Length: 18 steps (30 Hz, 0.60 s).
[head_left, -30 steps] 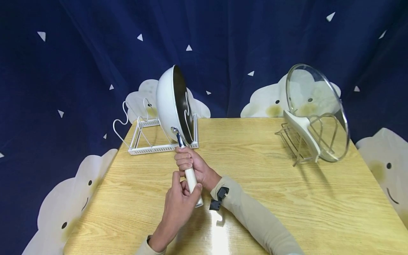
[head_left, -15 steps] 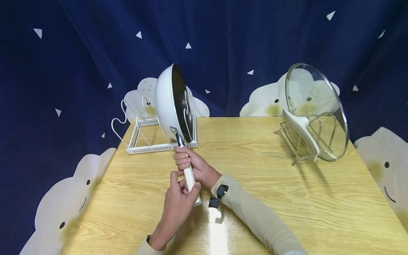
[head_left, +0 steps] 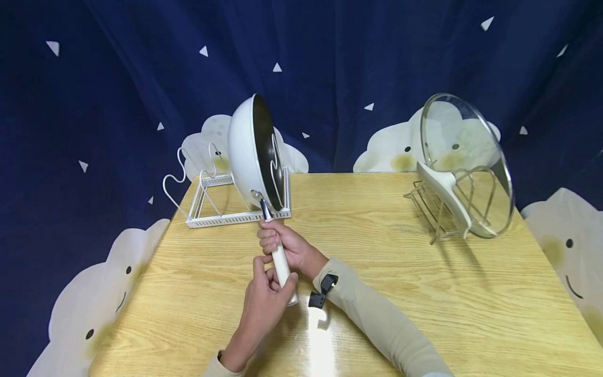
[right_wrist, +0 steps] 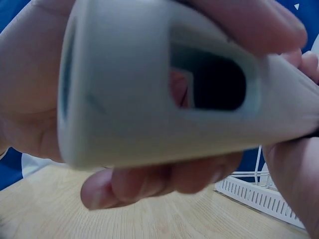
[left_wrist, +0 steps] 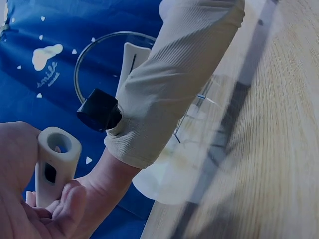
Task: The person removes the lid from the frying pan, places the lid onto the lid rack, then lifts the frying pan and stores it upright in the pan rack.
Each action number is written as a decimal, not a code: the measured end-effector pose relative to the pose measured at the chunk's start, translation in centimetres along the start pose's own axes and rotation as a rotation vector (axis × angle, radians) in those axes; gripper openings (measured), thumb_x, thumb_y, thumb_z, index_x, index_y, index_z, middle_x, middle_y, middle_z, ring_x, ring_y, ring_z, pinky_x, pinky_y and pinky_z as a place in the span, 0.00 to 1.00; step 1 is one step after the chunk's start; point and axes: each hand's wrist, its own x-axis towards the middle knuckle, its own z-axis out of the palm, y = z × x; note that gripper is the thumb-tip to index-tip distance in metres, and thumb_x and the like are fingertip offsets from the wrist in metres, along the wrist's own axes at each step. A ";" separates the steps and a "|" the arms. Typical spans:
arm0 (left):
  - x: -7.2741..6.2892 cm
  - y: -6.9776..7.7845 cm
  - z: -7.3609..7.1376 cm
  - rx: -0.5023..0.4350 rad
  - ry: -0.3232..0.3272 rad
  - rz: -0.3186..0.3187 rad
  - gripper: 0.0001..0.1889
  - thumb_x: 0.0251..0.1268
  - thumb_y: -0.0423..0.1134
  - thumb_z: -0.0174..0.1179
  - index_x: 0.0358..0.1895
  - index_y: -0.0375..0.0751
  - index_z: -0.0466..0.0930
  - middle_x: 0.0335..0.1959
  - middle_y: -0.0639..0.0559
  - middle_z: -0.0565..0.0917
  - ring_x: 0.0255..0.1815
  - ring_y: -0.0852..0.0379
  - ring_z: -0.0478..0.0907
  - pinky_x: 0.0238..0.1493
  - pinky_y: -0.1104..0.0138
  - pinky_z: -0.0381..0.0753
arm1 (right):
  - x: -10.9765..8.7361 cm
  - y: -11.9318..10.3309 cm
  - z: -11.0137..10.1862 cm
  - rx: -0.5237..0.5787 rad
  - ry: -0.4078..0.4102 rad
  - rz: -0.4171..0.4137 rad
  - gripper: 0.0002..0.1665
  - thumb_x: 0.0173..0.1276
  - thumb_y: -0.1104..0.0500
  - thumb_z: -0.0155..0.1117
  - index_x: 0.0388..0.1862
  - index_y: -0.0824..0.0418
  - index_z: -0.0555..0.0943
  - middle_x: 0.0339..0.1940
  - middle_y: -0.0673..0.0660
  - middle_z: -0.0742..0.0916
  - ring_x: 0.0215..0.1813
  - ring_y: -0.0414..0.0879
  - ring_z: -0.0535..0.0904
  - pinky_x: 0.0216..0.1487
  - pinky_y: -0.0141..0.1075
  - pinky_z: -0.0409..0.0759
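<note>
A wok [head_left: 245, 149], white outside and dark inside, stands on its side in the white wire rack [head_left: 218, 220], its opening turned to the right. Its pale handle [head_left: 281, 264] slants down toward me from a shiny metal neck. My right hand [head_left: 293, 247] grips the handle's upper part, fingers wrapped round it just below the neck. Lower down, my left hand [head_left: 265, 301] holds the end of the handle between thumb and bent fingers. The right wrist view shows the handle's hollow slot [right_wrist: 214, 79] up close; the left wrist view shows the handle's ringed end [left_wrist: 70, 158].
On the right, a glass lid [head_left: 501, 157] with a long white grip [head_left: 447, 191] leans in a metal wire stand [head_left: 438, 222]. A dark blue curtain [head_left: 330, 63] hangs behind the wooden table [head_left: 367, 225]. The white rack's free wire loops [head_left: 171, 180] rise left of the wok.
The head view has shifted slightly, so everything sits a touch further left. Both hands keep their hold on the handle, and the wok stays in the rack.
</note>
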 end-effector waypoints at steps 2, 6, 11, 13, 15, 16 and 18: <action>0.0 -0.2 0.0 0.011 -0.016 0.002 0.28 0.64 0.44 0.68 0.62 0.45 0.64 0.21 0.61 0.76 0.20 0.64 0.72 0.21 0.71 0.70 | 0.0 0.0 -0.2 -0.006 0.014 0.002 0.19 0.85 0.58 0.35 0.32 0.54 0.69 0.18 0.43 0.75 0.19 0.33 0.74 0.22 0.27 0.72; 0.0 -0.5 0.0 0.041 -0.042 0.004 0.30 0.64 0.45 0.69 0.62 0.45 0.62 0.22 0.62 0.77 0.21 0.65 0.73 0.22 0.71 0.71 | -0.1 0.1 -0.6 -0.077 0.053 0.015 0.18 0.86 0.56 0.36 0.32 0.52 0.68 0.18 0.43 0.74 0.18 0.33 0.74 0.24 0.30 0.69; 0.0 -0.7 0.0 0.053 -0.051 0.007 0.30 0.64 0.46 0.69 0.62 0.45 0.62 0.23 0.62 0.78 0.22 0.65 0.74 0.24 0.71 0.71 | -0.1 0.0 -0.7 -0.104 0.080 0.020 0.18 0.86 0.55 0.37 0.33 0.52 0.69 0.18 0.43 0.73 0.19 0.33 0.75 0.24 0.30 0.70; 0.1 -0.8 0.0 0.055 -0.053 0.010 0.30 0.64 0.46 0.69 0.62 0.44 0.62 0.23 0.63 0.78 0.22 0.65 0.74 0.24 0.71 0.72 | -0.1 0.1 -0.7 -0.088 0.087 0.005 0.17 0.86 0.57 0.38 0.33 0.53 0.68 0.19 0.43 0.73 0.19 0.33 0.74 0.23 0.27 0.72; 0.1 -0.9 0.0 0.060 -0.055 0.009 0.30 0.64 0.47 0.69 0.61 0.44 0.62 0.23 0.63 0.78 0.22 0.65 0.74 0.25 0.71 0.72 | -0.1 0.1 -0.7 -0.090 0.101 0.001 0.16 0.85 0.57 0.38 0.34 0.53 0.68 0.19 0.43 0.73 0.19 0.33 0.74 0.23 0.27 0.72; 0.1 -0.9 0.0 0.062 -0.057 0.008 0.30 0.63 0.47 0.69 0.61 0.45 0.62 0.23 0.63 0.78 0.23 0.65 0.75 0.25 0.71 0.72 | -0.1 0.1 -0.7 -0.096 0.110 -0.006 0.16 0.85 0.58 0.38 0.34 0.54 0.68 0.19 0.44 0.72 0.19 0.33 0.73 0.23 0.26 0.72; 0.1 -1.0 0.0 0.064 -0.061 0.006 0.31 0.63 0.48 0.70 0.61 0.45 0.62 0.23 0.63 0.78 0.23 0.65 0.75 0.25 0.70 0.72 | -0.1 0.2 -0.6 -0.126 0.133 -0.014 0.15 0.85 0.58 0.38 0.35 0.54 0.69 0.19 0.43 0.72 0.20 0.33 0.73 0.24 0.26 0.72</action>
